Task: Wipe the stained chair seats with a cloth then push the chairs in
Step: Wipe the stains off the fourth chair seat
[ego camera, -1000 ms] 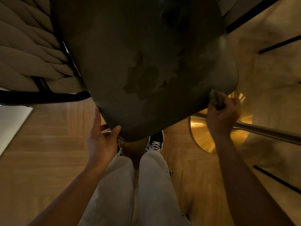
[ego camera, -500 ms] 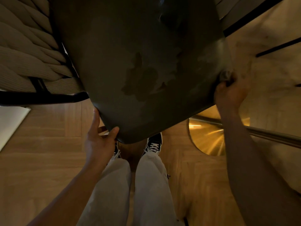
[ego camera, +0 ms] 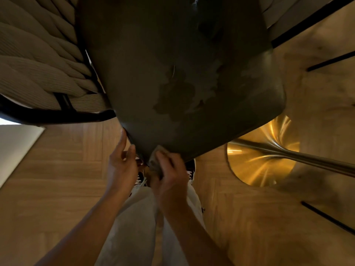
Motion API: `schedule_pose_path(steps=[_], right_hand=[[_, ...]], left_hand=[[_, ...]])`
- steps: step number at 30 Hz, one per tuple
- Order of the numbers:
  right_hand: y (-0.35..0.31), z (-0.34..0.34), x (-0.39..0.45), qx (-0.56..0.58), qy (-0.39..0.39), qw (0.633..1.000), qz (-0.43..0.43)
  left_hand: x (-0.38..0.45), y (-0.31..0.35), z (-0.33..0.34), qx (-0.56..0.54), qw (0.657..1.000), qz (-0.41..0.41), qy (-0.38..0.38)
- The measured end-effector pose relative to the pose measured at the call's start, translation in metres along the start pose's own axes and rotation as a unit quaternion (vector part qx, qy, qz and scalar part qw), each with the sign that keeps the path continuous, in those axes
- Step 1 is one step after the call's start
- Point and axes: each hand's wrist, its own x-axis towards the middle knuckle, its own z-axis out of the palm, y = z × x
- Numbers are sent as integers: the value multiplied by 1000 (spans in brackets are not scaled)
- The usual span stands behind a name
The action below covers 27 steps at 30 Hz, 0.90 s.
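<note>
A dark chair seat (ego camera: 146, 77) fills the upper middle of the head view, with a blotchy stain (ego camera: 184, 93) near its centre. My right hand (ego camera: 171, 179) grips a small grey cloth (ego camera: 154, 162) and presses it against the seat's near corner. My left hand (ego camera: 120, 166) sits just left of that corner, thumb and fingers touching the seat's edge. The cloth is mostly hidden under my fingers.
A woven beige chair back (ego camera: 38, 64) with a black frame stands at the left. A brass pedestal base (ego camera: 263, 154) with its metal column sits on the wooden floor (ego camera: 57, 179) at the right. My legs and dark shoes are directly below the seat.
My right hand has carried the cloth from the seat's right edge round to the near corner, beside my left hand. The left hand has stayed at the corner.
</note>
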Motion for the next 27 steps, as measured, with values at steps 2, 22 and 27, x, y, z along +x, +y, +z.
schedule_pose_path(steps=[2, 22, 27], right_hand=[[-10, 19, -8, -2, -55, 997, -63], [125, -153, 164, -135, 210, 963, 104], [150, -203, 219, -161, 255, 926, 225]], left_hand=[[1, 2, -4, 28, 1000, -3, 12], [2, 7, 9, 92, 994, 48, 31], [7, -1, 11, 83, 995, 38, 45]])
